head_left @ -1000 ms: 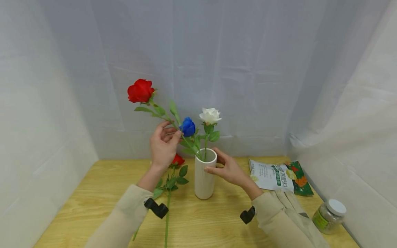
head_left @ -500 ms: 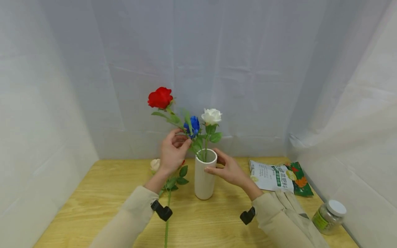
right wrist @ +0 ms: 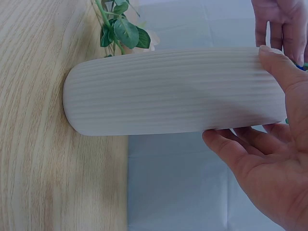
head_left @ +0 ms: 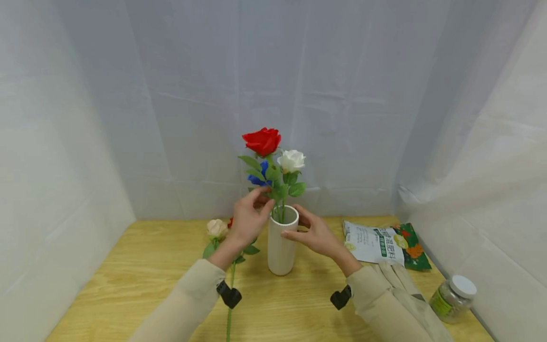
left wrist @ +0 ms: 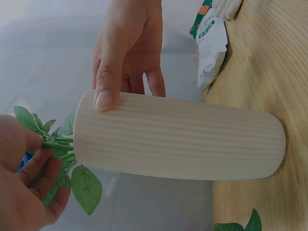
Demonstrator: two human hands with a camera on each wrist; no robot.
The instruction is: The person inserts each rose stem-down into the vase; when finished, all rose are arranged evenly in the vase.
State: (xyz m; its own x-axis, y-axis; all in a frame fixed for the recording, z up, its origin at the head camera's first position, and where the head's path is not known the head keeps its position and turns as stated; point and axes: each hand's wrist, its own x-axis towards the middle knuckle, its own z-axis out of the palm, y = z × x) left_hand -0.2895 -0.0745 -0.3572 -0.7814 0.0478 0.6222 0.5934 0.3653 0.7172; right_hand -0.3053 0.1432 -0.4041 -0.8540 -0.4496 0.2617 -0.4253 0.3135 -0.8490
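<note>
A white ribbed vase stands upright on the wooden table. My right hand grips its upper right side, thumb in front and fingers behind, as the right wrist view confirms. Just left of the rim, my left hand pinches the stem of a red rose, whose lower end is inside the vase. A blue rose, partly covered by leaves, and a white rose also stand in the vase. In the left wrist view, green stems run from the left fingertips into the vase mouth.
On the table to the left lie a cream rose and another red rose, mostly hidden behind the left arm. At right are a fertilizer bag, pale gloves and a lidded jar. White cloth encloses the table.
My left hand has moved right and slightly down, swinging the red rose from a leftward lean to nearly upright above the vase. The blue rose shifted behind its leaves. My right hand has stayed put.
</note>
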